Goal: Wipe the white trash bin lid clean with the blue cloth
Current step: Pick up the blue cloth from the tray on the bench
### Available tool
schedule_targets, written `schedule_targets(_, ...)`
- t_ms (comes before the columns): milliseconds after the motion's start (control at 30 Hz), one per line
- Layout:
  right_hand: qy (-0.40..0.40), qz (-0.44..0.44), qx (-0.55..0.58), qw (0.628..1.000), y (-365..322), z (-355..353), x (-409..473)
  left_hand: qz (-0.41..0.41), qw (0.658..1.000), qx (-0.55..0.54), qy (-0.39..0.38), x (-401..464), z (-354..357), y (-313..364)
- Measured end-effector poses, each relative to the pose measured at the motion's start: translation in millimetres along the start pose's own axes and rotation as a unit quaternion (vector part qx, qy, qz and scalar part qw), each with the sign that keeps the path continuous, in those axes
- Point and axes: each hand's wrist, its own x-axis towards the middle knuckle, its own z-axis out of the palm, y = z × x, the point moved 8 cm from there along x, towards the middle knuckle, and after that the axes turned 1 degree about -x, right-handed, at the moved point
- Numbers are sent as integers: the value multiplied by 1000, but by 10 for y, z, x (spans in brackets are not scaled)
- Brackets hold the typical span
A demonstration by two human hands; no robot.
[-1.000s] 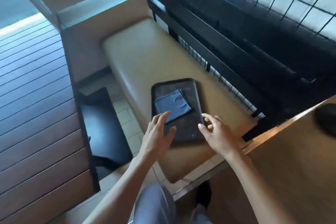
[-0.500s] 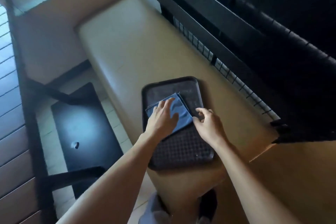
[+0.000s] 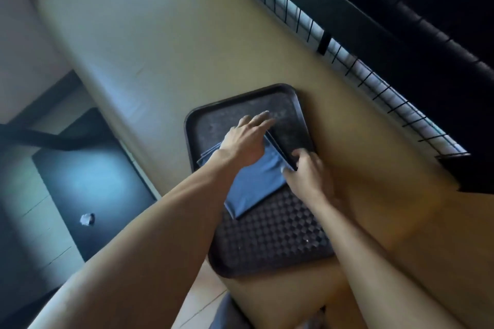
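Note:
A folded blue cloth (image 3: pixel 256 184) lies on a dark textured tray (image 3: pixel 270 246) that rests on a beige padded bench (image 3: pixel 160 35). My left hand (image 3: pixel 246 141) lies flat on the cloth's upper part, fingers stretched out past it onto the tray. My right hand (image 3: pixel 307 171) pinches the cloth's right edge, which is lifted slightly off the tray. No white trash bin lid shows in this view.
A black wire-grid partition (image 3: pixel 374 80) runs along the bench's far side. A dark low table (image 3: pixel 80 181) with a crumpled white scrap (image 3: pixel 87 219) stands left on the tiled floor. A wooden tabletop (image 3: pixel 433 248) is at the right.
The view has closed in on the tray. My left hand slid further across the cloth, and my right hand took hold of the cloth's right edge.

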Motion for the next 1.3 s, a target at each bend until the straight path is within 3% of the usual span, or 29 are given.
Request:
schedule_targets(333,6,7,-45,999,31,53,-87,3,994,106,41,-45,25,-236)
schedule_targets(700,24,-85,98,991,-180,-419,-736,-67,989,-7,130,-1193,-373,-165)
schedule_targets(900,32,-164,96,981,-346,-912,-1395,-102,972,-76,195,-2237,-578,127)
schedule_targets(1033,13,-218,60,974,-503,-1254,-1944,-141,948,-141,248,-2952,-736,448)
schedule_targets(1300,-2,-324,94,942,-843,-1917,-3164,-190,854,-265,406,-4470,-1201,1048)
